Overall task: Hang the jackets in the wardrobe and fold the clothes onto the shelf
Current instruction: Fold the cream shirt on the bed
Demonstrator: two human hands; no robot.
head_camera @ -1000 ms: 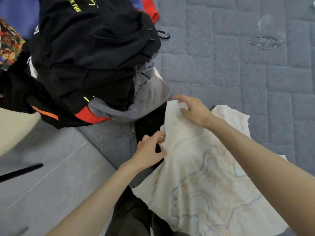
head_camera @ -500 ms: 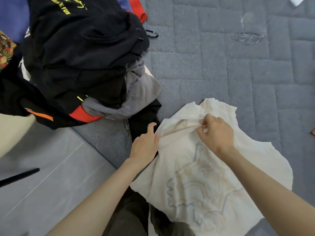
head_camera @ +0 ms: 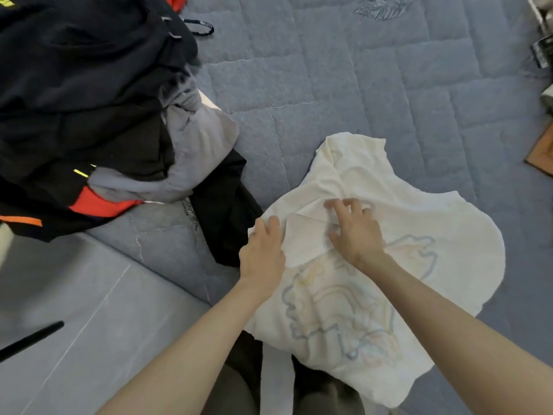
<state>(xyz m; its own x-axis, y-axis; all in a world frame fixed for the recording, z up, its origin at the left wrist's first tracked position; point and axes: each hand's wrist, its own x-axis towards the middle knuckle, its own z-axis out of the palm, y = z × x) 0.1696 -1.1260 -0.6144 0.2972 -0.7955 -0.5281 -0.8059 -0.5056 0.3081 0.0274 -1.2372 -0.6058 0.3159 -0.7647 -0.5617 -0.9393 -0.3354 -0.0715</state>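
A cream T-shirt (head_camera: pixel 419 235) with a faint pastel print lies spread on the grey-blue quilted bed (head_camera: pixel 329 85), one sleeve folded in across the chest. My left hand (head_camera: pixel 263 250) lies at the shirt's left edge, fingers on the fold. My right hand (head_camera: pixel 356 232) rests on the folded sleeve with its fingers spread and slightly bent, blurred by motion. A heap of dark jackets (head_camera: pixel 83 94) with red and orange trim sits at the upper left, on top of a grey garment (head_camera: pixel 191 151) and a black one (head_camera: pixel 224 211).
The bed's edge runs diagonally at the lower left, with grey floor (head_camera: pixel 74 310) and a black rod (head_camera: pixel 30 339) below it. Small items (head_camera: pixel 541 49) and a brown object (head_camera: pixel 541 154) lie at the right edge. A black loop (head_camera: pixel 200 26) lies by the jackets.
The shirt now lies flatter and farther right on the bed. My right hand let go of its pinch on the fabric and rests spread on the folded sleeve. My left hand slid onto the fold's edge.
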